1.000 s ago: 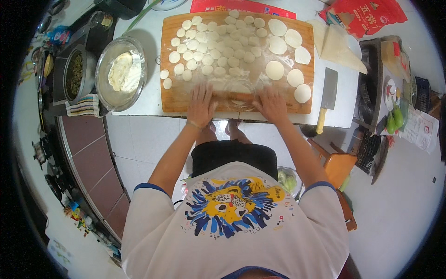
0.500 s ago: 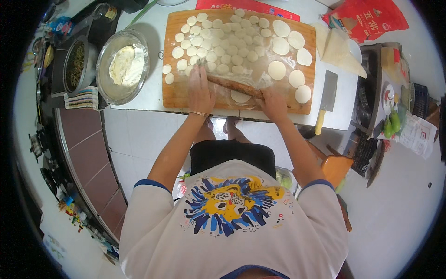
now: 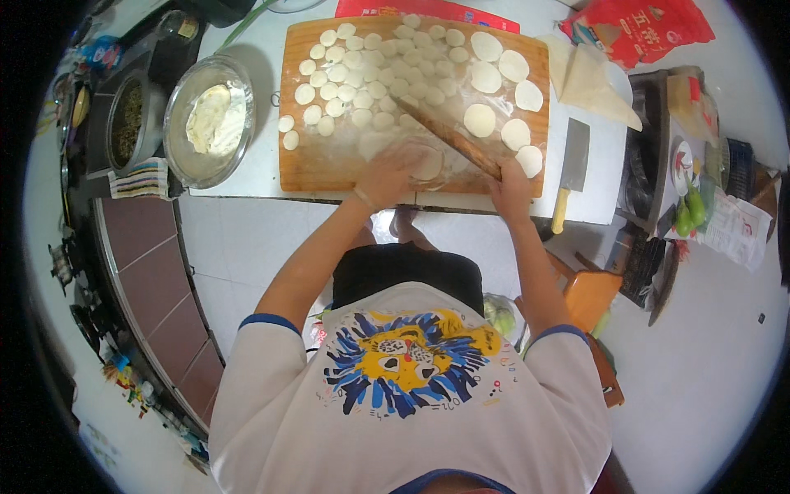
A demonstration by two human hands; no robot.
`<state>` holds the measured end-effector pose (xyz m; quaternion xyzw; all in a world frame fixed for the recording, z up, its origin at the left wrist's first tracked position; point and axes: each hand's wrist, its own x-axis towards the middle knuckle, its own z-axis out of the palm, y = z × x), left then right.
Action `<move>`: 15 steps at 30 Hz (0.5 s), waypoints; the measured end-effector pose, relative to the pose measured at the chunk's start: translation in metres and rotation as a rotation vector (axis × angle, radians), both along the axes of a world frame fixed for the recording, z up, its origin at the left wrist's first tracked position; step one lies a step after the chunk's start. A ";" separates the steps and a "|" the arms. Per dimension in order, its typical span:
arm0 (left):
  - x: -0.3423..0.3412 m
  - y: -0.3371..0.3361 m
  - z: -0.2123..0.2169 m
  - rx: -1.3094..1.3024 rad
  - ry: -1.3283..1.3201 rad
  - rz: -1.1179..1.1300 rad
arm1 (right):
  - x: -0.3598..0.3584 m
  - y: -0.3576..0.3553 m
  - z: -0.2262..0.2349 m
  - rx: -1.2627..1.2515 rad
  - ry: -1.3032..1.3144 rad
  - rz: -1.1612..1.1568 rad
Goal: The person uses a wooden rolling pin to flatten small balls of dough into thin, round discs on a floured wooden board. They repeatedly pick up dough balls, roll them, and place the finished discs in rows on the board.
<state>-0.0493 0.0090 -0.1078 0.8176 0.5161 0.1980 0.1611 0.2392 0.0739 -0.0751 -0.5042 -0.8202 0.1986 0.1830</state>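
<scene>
My right hand [image 3: 512,191] grips the lower right end of a brown wooden rolling pin [image 3: 453,140], which slants up and left over the floured cutting board [image 3: 329,169]. Beside the board's front edge, my left hand [image 3: 388,171] is at a flat round dough wrapper [image 3: 428,165]; its fingers are blurred by motion, so their grip is unclear. Many small dough discs [image 3: 354,74] cover the board's left and middle. Several larger rolled wrappers [image 3: 480,121] lie along its right side.
A clear bowl of dough [image 3: 210,119] stands left of the board, by a pot of dark filling [image 3: 129,123] and a striped cloth [image 3: 140,179]. On the right lie a cleaver [image 3: 573,165], a pale folded sheet [image 3: 588,78] and a red bag [image 3: 638,33].
My left hand has left the rolling pin and moved right to the wrapper. The pin has swung to a steeper slant, and my right hand has shifted right with its end.
</scene>
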 end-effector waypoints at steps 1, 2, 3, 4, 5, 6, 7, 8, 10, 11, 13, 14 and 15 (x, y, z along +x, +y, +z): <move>-0.008 -0.007 0.003 0.013 -0.030 0.135 | 0.001 0.001 -0.002 -0.035 -0.048 0.042; -0.012 -0.021 0.008 0.026 -0.061 0.270 | 0.002 0.001 -0.003 -0.069 -0.095 0.084; -0.016 -0.037 0.013 0.031 -0.090 0.406 | 0.002 -0.002 -0.005 -0.113 -0.142 0.128; -0.019 -0.048 0.011 -0.008 -0.032 0.440 | 0.001 -0.006 -0.015 -0.041 -0.160 0.207; -0.022 -0.060 0.004 -0.046 0.026 0.472 | -0.003 -0.013 -0.032 0.030 -0.177 0.285; -0.024 -0.065 0.001 -0.083 0.086 0.511 | -0.011 -0.015 -0.043 0.104 -0.193 0.370; -0.028 -0.060 0.001 -0.081 0.089 0.526 | -0.028 -0.009 -0.036 0.076 -0.208 0.319; -0.034 -0.047 0.000 -0.078 0.091 0.540 | -0.048 0.004 -0.029 0.047 -0.224 0.267; -0.040 -0.022 0.002 -0.099 0.104 0.556 | -0.064 0.025 -0.023 0.086 -0.241 0.151; -0.042 0.001 0.008 -0.106 0.124 0.561 | -0.069 0.039 -0.024 0.169 -0.231 0.087; -0.044 0.012 0.012 -0.099 0.124 0.539 | -0.068 0.048 -0.026 0.234 -0.244 0.031; -0.041 0.002 0.012 -0.093 0.105 0.513 | -0.055 0.038 -0.031 0.208 -0.271 0.042; -0.036 -0.011 0.011 -0.088 0.083 0.480 | -0.045 0.024 -0.032 0.182 -0.302 0.047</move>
